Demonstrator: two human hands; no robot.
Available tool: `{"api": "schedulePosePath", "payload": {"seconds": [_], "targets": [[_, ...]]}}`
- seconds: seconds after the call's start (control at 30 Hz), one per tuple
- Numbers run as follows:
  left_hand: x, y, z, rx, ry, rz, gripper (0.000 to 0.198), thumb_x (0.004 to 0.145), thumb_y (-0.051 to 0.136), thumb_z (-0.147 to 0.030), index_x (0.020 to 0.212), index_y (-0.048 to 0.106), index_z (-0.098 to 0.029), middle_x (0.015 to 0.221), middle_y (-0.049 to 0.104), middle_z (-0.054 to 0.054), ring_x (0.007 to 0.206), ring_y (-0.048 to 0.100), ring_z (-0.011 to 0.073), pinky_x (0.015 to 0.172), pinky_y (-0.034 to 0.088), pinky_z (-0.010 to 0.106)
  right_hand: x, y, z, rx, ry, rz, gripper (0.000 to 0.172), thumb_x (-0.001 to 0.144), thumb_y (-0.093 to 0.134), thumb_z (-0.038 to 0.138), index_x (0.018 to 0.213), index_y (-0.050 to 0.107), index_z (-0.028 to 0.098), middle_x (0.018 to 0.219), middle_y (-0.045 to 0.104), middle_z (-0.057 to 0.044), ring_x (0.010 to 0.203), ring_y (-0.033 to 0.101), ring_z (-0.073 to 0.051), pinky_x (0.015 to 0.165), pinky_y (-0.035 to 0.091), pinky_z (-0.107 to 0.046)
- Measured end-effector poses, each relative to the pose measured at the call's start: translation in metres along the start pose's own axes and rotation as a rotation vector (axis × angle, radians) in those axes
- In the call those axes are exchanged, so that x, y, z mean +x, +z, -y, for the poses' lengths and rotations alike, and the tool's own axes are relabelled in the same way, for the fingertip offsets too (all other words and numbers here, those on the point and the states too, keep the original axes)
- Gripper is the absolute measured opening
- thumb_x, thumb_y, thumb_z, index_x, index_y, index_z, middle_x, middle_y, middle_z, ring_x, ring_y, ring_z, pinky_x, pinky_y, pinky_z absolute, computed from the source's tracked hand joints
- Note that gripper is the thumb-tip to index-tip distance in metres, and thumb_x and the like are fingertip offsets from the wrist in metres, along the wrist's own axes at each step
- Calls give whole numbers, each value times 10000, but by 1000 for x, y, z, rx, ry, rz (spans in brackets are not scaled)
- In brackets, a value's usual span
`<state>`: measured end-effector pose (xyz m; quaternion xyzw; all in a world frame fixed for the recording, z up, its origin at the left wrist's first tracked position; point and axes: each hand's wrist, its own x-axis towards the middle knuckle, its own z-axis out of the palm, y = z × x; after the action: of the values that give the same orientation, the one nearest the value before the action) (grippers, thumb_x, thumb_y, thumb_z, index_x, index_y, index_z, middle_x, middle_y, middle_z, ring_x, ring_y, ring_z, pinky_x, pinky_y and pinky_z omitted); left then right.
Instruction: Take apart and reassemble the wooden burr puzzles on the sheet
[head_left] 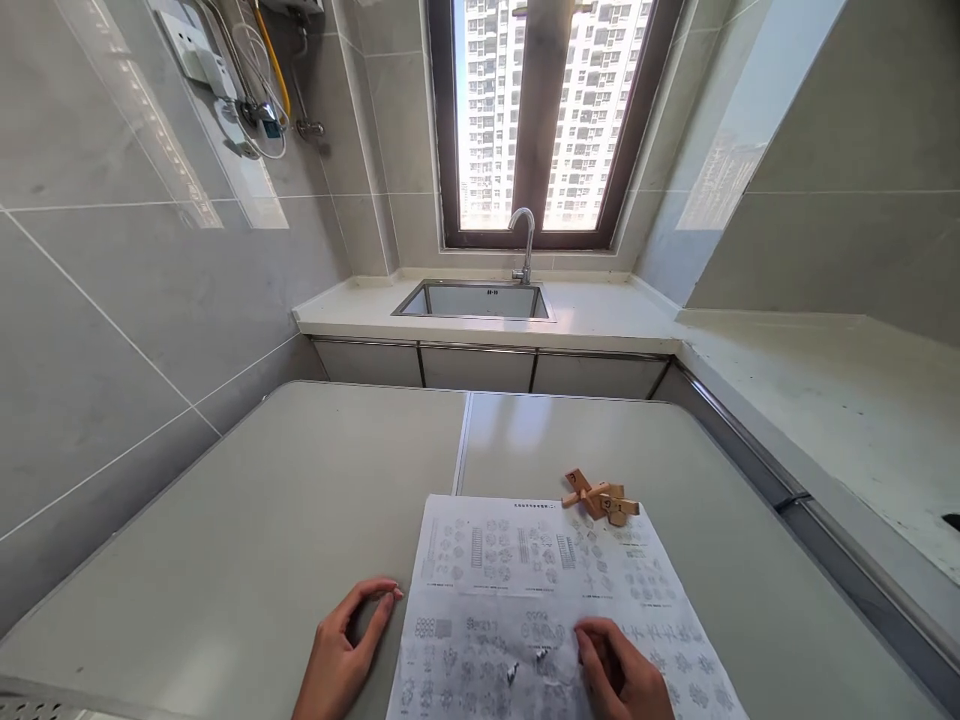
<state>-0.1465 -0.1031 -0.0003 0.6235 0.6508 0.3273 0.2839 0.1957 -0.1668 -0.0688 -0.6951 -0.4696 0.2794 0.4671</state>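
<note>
A large creased sheet of paper (480,600), printed with rows of small grey diagrams, lies on the table. My left hand (349,645) rests on the tabletop just left of the sheet, its thumb and forefinger loosely curved with a gap between them and nothing held. Over the lower middle of the sheet is my right hand (626,672), fingers curled in and thumb close to forefinger; whatever it may hold is hidden. Left of it, two small dark-and-light marks, perhaps tears or scraps, show on the paper. Several notched wooden pieces (592,500) with dark markings lie heaped at the sheet's top right edge.
The pale table (247,530) has a seam down its middle. Beyond it, a counter (600,300) holds a sink (480,298) with a chrome faucet (528,240), under a window. Another counter runs along the right; a tiled wall stands at the left.
</note>
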Motion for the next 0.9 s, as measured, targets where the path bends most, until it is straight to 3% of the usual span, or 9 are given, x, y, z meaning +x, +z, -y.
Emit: {"api": "schedulePosePath", "payload": {"seconds": [0.33, 0.47, 0.6, 0.77, 0.9], "targets": [[1, 4, 10, 28, 41, 7, 413, 929, 602, -633, 1009, 780, -270, 1028, 823, 39, 973, 782, 253, 944, 625, 339, 3, -6, 10, 45, -63, 19, 524, 956, 526, 705, 860, 696, 219, 631, 598, -5, 549, 555, -180, 529, 479, -260], [4, 0, 12, 98, 125, 11, 392, 975, 560, -592, 1058, 768, -269, 1156, 800, 49, 1078, 760, 256, 999, 607, 368, 3, -9, 19, 46, -97, 18, 519, 971, 520, 690, 839, 692, 219, 629, 597, -1, 547, 547, -175, 554, 489, -262], [15, -8, 20, 257, 331, 86, 341, 994, 583, -513, 1202, 725, -282, 1409, 695, 72, 1273, 678, 282, 1101, 552, 459, 4, -13, 23, 33, -112, 23, 514, 986, 507, 671, 820, 688, 219, 631, 602, -1, 550, 549, -174, 548, 480, -260], [45, -19, 31, 494, 505, 132, 578, 992, 613, -483, 1527, 517, -286, 1634, 487, 105, 1507, 463, 336, 1211, 417, 578, 7, -21, 23, 1, -143, 104, 475, 997, 522, 629, 852, 701, 214, 644, 613, -2, 562, 577, -175, 549, 486, -254], [62, -22, 33, 583, 573, 220, 712, 1030, 550, -485, 1666, 296, -290, 1709, 356, 102, 1580, 341, 327, 1264, 335, 566, 8, -25, 25, -36, -134, 149, 454, 1023, 493, 598, 891, 696, 214, 642, 586, 5, 562, 554, -173, 541, 454, -255]]}}
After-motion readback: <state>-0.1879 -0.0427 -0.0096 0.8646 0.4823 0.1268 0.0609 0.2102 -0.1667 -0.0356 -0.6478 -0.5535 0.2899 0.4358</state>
